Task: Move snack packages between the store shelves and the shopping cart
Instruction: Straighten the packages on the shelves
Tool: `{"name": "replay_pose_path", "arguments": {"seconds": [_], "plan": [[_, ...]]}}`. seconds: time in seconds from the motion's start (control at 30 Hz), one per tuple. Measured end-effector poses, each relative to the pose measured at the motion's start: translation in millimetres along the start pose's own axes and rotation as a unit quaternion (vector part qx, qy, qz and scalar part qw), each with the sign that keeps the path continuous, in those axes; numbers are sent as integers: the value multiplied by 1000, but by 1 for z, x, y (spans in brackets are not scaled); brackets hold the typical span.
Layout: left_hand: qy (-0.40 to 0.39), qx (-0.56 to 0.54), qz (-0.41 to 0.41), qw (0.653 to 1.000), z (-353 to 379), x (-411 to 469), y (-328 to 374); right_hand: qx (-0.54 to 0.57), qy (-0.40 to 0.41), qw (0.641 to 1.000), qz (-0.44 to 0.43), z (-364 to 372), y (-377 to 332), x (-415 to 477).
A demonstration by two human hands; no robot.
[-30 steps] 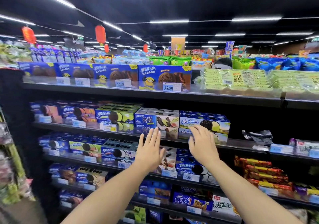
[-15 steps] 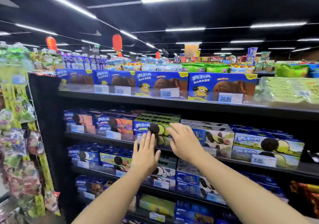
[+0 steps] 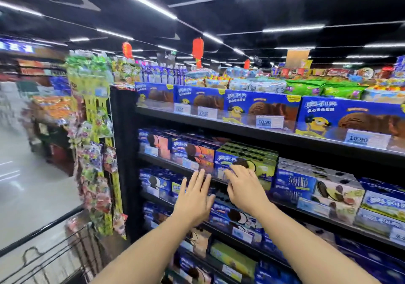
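**A:** The hands?

**B:** Left hand [image 3: 194, 198] and right hand [image 3: 245, 188] reach out side by side, fingers straight and spread, gripping nothing.

**A:** And the snacks?

**B:** The green-and-blue cardboard cookie box [image 3: 258, 163] sits on the black metal store shelf [image 3: 160, 161], second tier down. The right hand seems to touch its front, though blur hides the contact. The black wire shopping cart [image 3: 43, 229] is at lower left.
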State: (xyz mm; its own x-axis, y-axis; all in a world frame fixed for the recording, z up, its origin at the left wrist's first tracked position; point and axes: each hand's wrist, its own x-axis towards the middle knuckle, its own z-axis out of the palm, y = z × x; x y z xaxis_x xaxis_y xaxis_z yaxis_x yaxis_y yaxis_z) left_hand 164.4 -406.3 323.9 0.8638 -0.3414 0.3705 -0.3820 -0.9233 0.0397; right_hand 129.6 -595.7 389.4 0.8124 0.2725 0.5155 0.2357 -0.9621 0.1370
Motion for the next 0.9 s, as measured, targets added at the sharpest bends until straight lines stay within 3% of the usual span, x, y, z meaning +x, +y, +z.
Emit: {"name": "replay_pose_path", "arguments": {"seconds": [0.3,0.6,0.9], "plan": [[-9,8,-38,999,-41,-33,-49,16,-64,998,11,0,-40,3],[-8,-14,-28,999,-27,-8,-115,1,-164,985,49,38,-88,54],[6,-22,75,997,15,74,-180,-31,-114,974,192,91,-111,86]]}}
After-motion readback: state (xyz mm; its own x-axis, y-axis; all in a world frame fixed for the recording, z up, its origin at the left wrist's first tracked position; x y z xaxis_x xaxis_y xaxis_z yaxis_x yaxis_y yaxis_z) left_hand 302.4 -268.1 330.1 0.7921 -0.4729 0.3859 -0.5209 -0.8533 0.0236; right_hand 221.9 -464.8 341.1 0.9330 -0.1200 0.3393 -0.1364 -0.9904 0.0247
